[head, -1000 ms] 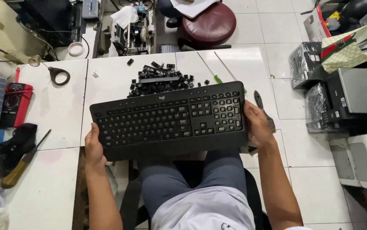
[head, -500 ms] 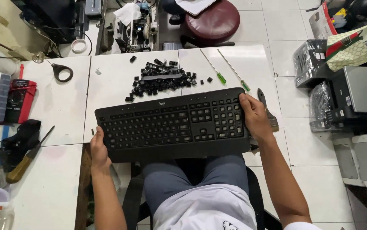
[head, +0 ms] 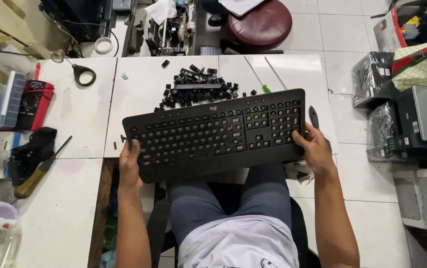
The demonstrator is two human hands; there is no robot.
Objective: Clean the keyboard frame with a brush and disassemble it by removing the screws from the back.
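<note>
moved: keyboard (head: 216, 133) drawn back off the worktop's (head: 74, 124) front edge, uncovering the keycaps (head: 198, 90)
hands: left hand (head: 130, 166) and right hand (head: 314, 149) grip its ends
step: repositioning; next needs level support

White table (head: 79, 124) — loose keycaps (head: 198, 89), screwdrivers (head: 258, 79), tape roll (head: 85, 75).

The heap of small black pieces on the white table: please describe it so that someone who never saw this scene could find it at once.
Start at the white table and the black keyboard held by the left hand and the right hand. Just beyond the keyboard's far edge lies the heap of loose keycaps. Unlike the thin screwdrivers beside it, it is many tiny black squares.
</note>
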